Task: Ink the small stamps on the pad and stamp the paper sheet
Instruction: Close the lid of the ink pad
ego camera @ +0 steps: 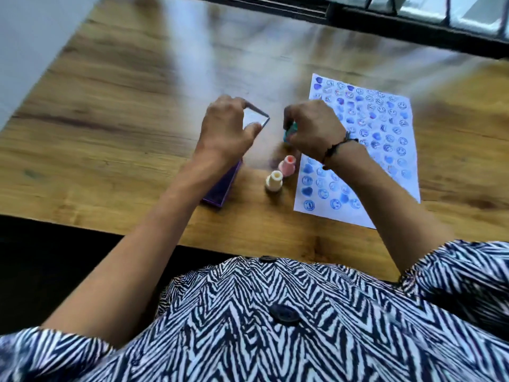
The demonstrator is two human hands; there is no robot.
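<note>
My left hand (227, 125) holds the clear lid (254, 117) of the ink pad by its edges, lifted above the table. Partly under my left forearm lies the purple ink pad (223, 188). My right hand (314, 128) is closed around a teal stamp (287, 133), just left of the paper sheet (366, 150). The white sheet is covered with several blue smiley and heart prints. A pink stamp (287, 166) and a cream stamp (274, 181) stand upright on the table between the pad and the sheet.
The wooden table (124, 111) stretches far to the left and back. Its front edge runs close to my patterned shirt (275, 326). A dark metal railing (385, 20) crosses behind the table's far edge.
</note>
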